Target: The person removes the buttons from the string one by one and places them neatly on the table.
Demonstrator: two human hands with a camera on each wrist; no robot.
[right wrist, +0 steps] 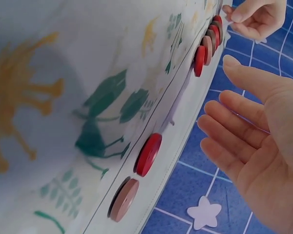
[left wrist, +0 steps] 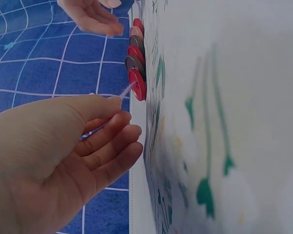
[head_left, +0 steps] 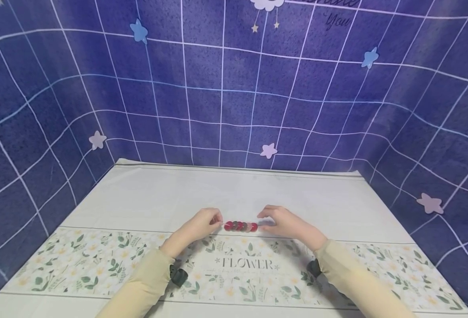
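A row of several round buttons (head_left: 240,226), red, brown and pink, lies threaded on a thin pale purple cord (left wrist: 127,90) on the white tablecloth. At the row's left end my left hand (head_left: 205,221) pinches the cord between thumb and forefinger, just off the nearest red button (left wrist: 136,84). My right hand (right wrist: 263,141) hovers by the other end, fingers loosely bent and apart, holding nothing. In the right wrist view a loose red button (right wrist: 149,154) and a loose pink button (right wrist: 124,200) lie near that hand; the head view does not show them.
A flowered band (head_left: 98,265) with the word FLOWER crosses the tablecloth (head_left: 218,185) in front of the buttons. Behind and at both sides hangs a dark blue cloth (head_left: 202,110) with pale grid lines and stars. Dark straps (head_left: 178,275) sit at the wrists.
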